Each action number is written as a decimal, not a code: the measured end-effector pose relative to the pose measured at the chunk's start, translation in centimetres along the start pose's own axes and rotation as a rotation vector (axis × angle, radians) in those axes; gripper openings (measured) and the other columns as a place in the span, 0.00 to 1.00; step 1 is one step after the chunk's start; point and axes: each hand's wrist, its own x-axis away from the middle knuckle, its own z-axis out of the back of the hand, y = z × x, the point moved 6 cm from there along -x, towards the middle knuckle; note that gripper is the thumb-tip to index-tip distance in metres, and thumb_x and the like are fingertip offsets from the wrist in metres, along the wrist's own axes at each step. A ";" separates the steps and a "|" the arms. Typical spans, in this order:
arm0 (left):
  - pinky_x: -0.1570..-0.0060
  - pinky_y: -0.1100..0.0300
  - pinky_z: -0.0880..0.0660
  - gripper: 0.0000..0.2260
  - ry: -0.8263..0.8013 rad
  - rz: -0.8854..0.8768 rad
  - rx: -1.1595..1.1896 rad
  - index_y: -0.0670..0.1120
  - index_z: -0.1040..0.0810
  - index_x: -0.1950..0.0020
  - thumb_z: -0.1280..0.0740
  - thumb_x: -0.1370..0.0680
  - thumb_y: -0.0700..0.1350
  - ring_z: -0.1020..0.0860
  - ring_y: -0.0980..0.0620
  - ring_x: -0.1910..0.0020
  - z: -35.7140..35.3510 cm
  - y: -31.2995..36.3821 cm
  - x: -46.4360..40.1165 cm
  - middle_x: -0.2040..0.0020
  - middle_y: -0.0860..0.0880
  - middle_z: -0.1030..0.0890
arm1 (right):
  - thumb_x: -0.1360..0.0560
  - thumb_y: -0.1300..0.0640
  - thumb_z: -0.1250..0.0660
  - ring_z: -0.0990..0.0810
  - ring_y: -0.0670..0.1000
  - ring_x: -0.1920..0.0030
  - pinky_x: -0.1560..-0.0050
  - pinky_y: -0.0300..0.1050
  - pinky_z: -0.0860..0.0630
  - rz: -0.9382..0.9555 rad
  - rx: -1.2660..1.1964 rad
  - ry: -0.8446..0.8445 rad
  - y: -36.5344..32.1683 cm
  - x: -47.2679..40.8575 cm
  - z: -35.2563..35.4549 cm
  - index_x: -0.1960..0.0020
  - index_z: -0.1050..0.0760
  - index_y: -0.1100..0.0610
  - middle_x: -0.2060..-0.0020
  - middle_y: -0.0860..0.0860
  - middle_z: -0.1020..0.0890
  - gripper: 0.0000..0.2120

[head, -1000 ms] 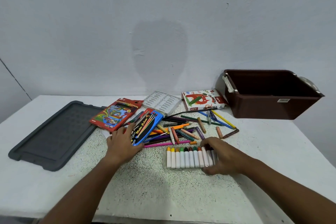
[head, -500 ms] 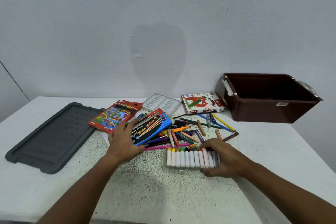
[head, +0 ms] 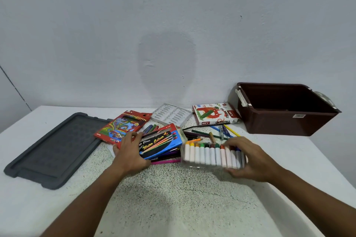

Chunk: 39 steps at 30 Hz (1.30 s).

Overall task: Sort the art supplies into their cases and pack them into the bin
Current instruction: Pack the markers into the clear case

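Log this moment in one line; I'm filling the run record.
left hand: grips blue water-colour pen box | right hand: grips clear marker case | brown plastic bin: unpacked

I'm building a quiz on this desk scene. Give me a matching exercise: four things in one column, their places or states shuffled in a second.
Things:
1. brown bin
2. dark grey lid
3. clear case of markers
4. blue Water Colour box

Places or states:
A. gripped by the left hand
B. flat at the table's left edge
C. held by the right hand
D. open, by the wall at the far right

Pairs: 1-D, 2-B, 3-C, 4-A
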 end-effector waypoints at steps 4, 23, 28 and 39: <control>0.29 0.42 0.45 0.47 -0.010 -0.039 0.079 0.52 0.40 0.26 0.32 0.45 0.57 0.39 0.51 0.33 0.1 0.3 -0.1 0.34 0.52 0.40 | 0.35 0.38 0.27 0.27 0.44 0.42 0.43 0.37 0.27 0.000 0.043 0.060 0.3 -1.0 1.8 0.37 0.28 0.51 0.43 0.43 0.25 0.32; 0.48 0.68 0.28 0.45 0.002 -0.218 0.310 0.51 0.36 0.28 0.29 0.44 0.55 0.33 0.54 0.38 1.0 2.5 -1.3 0.36 0.55 0.39 | 0.35 0.39 0.25 0.35 0.42 0.37 0.40 0.39 0.34 0.053 0.210 0.090 1.8 -3.2 3.8 0.34 0.29 0.52 0.37 0.49 0.28 0.34; 0.40 0.48 0.26 0.43 0.031 -0.251 0.300 0.53 0.35 0.29 0.27 0.43 0.54 0.31 0.51 0.39 1.4 2.7 -1.8 0.38 0.57 0.38 | 0.32 0.36 0.31 0.33 0.47 0.36 0.40 0.43 0.30 0.172 0.266 0.092 0.7 -3.6 4.2 0.34 0.32 0.51 0.37 0.51 0.28 0.32; 0.36 0.44 0.30 0.47 0.176 -0.326 0.276 0.49 0.32 0.29 0.30 0.43 0.72 0.34 0.51 0.35 3.7 4.1 -1.9 0.37 0.55 0.37 | 0.28 0.32 0.38 0.31 0.49 0.36 0.39 0.40 0.31 0.228 0.288 0.124 0.5 -4.5 5.1 0.35 0.29 0.55 0.38 0.51 0.28 0.33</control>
